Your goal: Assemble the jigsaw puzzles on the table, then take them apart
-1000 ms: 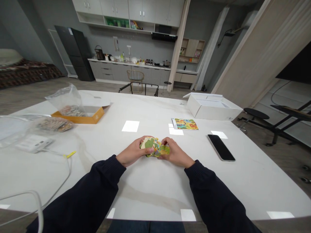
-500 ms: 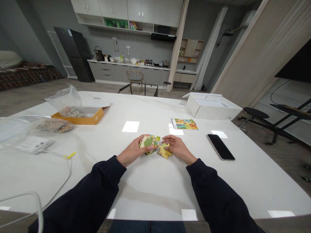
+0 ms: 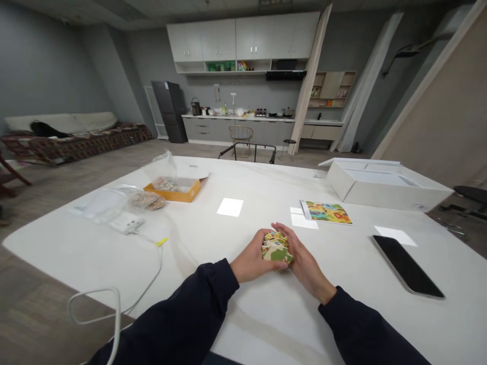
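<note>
A small stack of colourful jigsaw puzzle pieces (image 3: 277, 248), mostly green and yellow, sits between my hands just above the white marble table (image 3: 236, 304). My left hand (image 3: 253, 257) cups the stack's left side, and my right hand (image 3: 304, 261) presses against its right side. The fingers hide part of the stack. A printed picture card (image 3: 326, 212) with colourful animals lies on the table ahead and to the right of my hands. A black smartphone (image 3: 407, 272) lies further right.
A white open box (image 3: 386, 187) stands at the table's far right. At the far left are an orange box (image 3: 174, 192), a clear bag of puzzle pieces (image 3: 147, 201) and a white power strip (image 3: 125, 223) with a cable running over the table edge.
The pieces held apart in my two hands have come together as one stack. My hands have moved closer together, and the whole view has shifted as my head turned and lifted.
</note>
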The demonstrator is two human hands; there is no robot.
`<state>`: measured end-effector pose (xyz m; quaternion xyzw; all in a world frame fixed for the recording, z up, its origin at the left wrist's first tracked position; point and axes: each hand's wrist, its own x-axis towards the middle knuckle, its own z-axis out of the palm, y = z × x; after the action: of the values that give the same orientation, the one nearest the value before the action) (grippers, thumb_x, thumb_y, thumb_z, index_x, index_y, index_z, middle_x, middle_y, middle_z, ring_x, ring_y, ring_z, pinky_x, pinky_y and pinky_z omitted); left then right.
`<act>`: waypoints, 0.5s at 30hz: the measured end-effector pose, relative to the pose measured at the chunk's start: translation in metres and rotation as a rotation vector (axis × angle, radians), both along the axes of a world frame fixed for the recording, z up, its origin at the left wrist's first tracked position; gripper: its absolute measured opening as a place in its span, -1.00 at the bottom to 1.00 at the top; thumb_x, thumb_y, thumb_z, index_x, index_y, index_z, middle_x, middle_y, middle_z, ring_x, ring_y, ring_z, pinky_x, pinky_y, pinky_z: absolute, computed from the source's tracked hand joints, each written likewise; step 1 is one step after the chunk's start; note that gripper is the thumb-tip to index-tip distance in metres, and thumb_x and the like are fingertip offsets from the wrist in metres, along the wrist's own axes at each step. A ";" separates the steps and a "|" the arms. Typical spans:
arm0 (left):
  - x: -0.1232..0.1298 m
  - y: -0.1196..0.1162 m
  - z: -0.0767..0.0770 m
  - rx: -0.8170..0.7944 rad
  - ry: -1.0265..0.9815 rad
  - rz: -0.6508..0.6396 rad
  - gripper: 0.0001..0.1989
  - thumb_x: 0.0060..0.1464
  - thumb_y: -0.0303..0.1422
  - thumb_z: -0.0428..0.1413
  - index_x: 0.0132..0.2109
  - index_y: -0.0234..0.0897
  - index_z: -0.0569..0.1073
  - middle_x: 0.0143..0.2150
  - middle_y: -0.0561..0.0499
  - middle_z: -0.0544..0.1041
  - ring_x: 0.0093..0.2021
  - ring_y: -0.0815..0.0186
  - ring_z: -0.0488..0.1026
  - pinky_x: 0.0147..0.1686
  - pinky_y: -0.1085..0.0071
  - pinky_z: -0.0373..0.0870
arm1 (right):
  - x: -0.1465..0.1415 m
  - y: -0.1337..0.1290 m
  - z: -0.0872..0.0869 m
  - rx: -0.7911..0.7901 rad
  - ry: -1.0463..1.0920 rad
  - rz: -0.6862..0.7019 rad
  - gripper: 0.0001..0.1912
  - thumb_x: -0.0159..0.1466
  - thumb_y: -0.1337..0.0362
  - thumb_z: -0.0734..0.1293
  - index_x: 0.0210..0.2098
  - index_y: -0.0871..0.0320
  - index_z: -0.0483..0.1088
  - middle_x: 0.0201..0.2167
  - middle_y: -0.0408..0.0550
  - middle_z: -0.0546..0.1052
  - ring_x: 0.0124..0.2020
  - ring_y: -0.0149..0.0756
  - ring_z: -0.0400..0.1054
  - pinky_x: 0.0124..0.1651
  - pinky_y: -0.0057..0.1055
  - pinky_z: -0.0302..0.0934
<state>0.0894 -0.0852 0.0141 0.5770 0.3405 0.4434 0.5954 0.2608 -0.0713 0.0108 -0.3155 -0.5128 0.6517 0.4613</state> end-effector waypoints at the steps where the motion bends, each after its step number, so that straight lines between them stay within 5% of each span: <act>1: -0.002 0.000 0.001 -0.002 -0.022 0.008 -0.27 -0.15 -0.33 0.47 0.09 -0.23 0.25 -0.02 -0.16 0.54 -0.01 0.12 0.55 0.02 0.15 0.46 | 0.000 0.001 -0.002 0.011 -0.014 0.006 -0.45 0.41 -0.22 0.12 0.24 -0.13 0.33 0.41 -0.07 0.25 0.38 -0.03 0.19 0.36 0.03 0.17; 4: -0.021 0.006 0.007 -0.019 -0.095 0.109 -0.24 -0.18 -0.34 0.49 0.08 -0.22 0.25 -0.02 -0.16 0.56 -0.06 0.12 0.58 -0.02 0.14 0.49 | -0.004 0.011 -0.014 0.137 -0.125 -0.092 -0.41 0.44 -0.22 0.04 0.28 -0.13 0.29 0.42 -0.07 0.24 0.45 -0.09 0.05 0.46 0.04 -0.02; 8: -0.071 0.020 0.019 0.006 -0.273 0.412 -0.27 -0.13 -0.30 0.48 0.12 -0.23 0.30 0.03 -0.16 0.57 -0.06 0.13 0.59 0.03 0.11 0.49 | -0.031 0.045 -0.029 0.351 -0.413 -0.197 -0.47 0.42 -0.10 0.22 0.30 -0.08 0.27 0.40 -0.01 0.26 0.44 -0.06 0.05 0.49 0.10 -0.15; 11: -0.109 0.029 0.025 0.015 -0.519 0.546 -0.43 -0.01 -0.24 0.42 0.08 -0.27 0.39 0.04 -0.16 0.57 -0.01 0.14 0.56 0.06 0.09 0.50 | -0.084 0.080 -0.036 0.589 -0.489 -0.179 -0.53 0.42 0.05 0.24 0.28 -0.01 0.30 0.35 0.03 0.33 0.38 -0.06 0.15 0.45 0.11 -0.05; 15: -0.141 0.036 0.030 0.070 -0.821 0.727 -0.57 0.07 -0.21 0.37 0.02 -0.28 0.49 0.11 -0.16 0.55 0.10 0.14 0.52 0.11 0.16 0.48 | -0.189 0.118 -0.037 0.901 -0.528 -0.153 -0.54 0.42 0.28 0.16 0.28 0.08 0.31 0.32 0.11 0.35 0.33 -0.05 0.20 0.38 0.11 0.08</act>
<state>-0.0519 -0.0492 0.0440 0.2210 0.2428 0.8203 0.4683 0.0721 0.0469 -0.0264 -0.2760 -0.8163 0.2294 0.4525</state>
